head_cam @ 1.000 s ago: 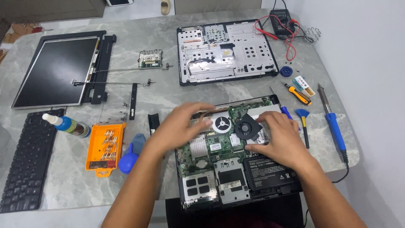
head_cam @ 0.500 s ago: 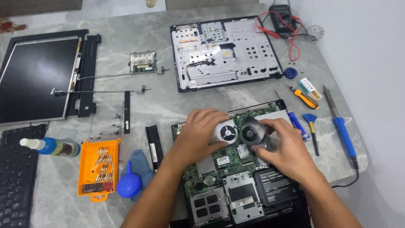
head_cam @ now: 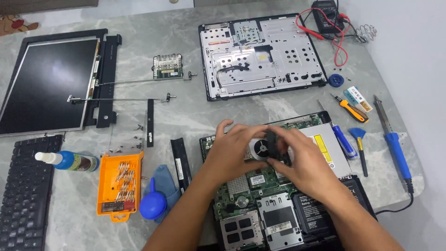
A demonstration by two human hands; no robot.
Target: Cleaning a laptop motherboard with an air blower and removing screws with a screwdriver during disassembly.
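Note:
An opened laptop base [head_cam: 260, 214] with a green circuit board lies at the table's near edge. Both my hands are over its cooling fan. My left hand [head_cam: 232, 151] rests on the round silver fan housing [head_cam: 259, 148], fingers curled over its left side. My right hand [head_cam: 306, 165] pinches a black fan part [head_cam: 274, 144] that stands tilted up on edge above the housing. Just right of my hands, the silver optical drive [head_cam: 327, 142] sits in the base. My forearms hide part of the board.
Black strip [head_cam: 181, 160], blue air blower [head_cam: 153, 204], orange bit case [head_cam: 120, 186] and spray bottle [head_cam: 69, 160] lie to the left, then a keyboard [head_cam: 23, 195]. At the back are a screen panel [head_cam: 46, 83] and metal cover [head_cam: 260, 56]. Screwdrivers [head_cam: 353, 109] and soldering iron [head_cam: 395, 139] lie right.
The black fan part, flat in the base before, now stands lifted on edge between my fingers. My hands have closed in together over the fan. The camera has moved closer.

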